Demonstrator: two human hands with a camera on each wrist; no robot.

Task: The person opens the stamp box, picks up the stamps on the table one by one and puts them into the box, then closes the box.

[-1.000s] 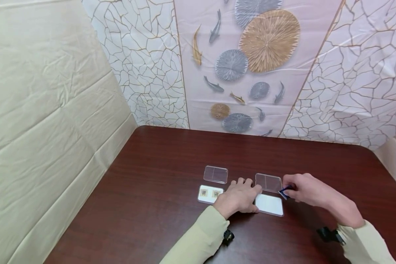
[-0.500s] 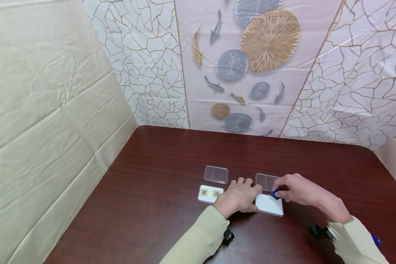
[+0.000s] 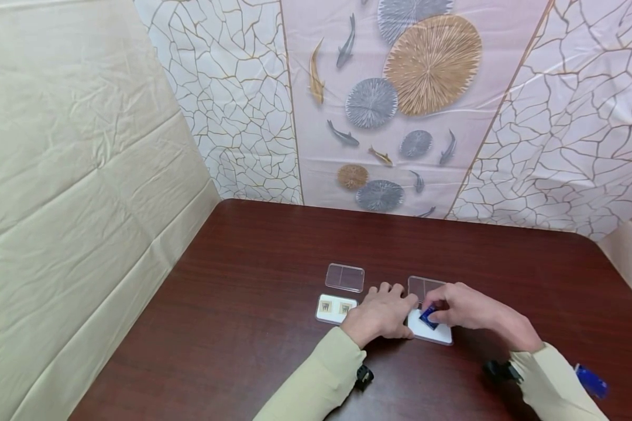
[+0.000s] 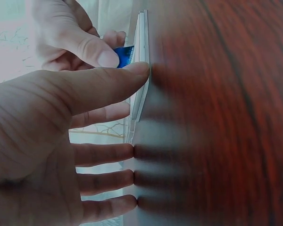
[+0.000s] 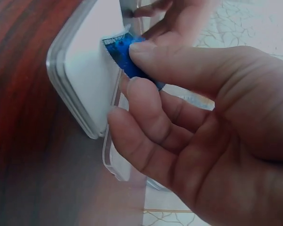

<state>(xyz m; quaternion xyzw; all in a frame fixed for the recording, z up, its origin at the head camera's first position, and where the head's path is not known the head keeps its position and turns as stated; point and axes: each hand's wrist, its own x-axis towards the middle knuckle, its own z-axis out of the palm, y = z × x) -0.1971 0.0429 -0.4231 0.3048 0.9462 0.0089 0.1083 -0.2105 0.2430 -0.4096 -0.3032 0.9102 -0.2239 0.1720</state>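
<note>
My right hand [image 3: 469, 307] pinches a small blue stamp [image 5: 125, 54] between thumb and fingers. In the right wrist view its perforated edge lies close to the white surface of a shallow clear case [image 3: 434, 334]; whether they touch I cannot tell. Fingers straight, my left hand [image 3: 381, 313] rests at that case's left side. Its thumb [image 4: 137, 70] touches the case edge, while the other fingertips reach the table. Behind the case lies a clear lid [image 3: 420, 286], partly hidden by my right hand.
Left of my left hand, another white-lined case [image 3: 335, 310] bears two beige stamps. A second clear lid [image 3: 344, 278] lies behind it. On the table [image 3: 232, 351], a blue piece [image 3: 591, 381] lies beside my right sleeve. Patterned cloth [image 3: 242, 105] hangs behind the table.
My right hand has carried the blue stamp leftward, from the case's right edge to over its white surface. The blue piece by my sleeve has come into view. My left hand stays put.
</note>
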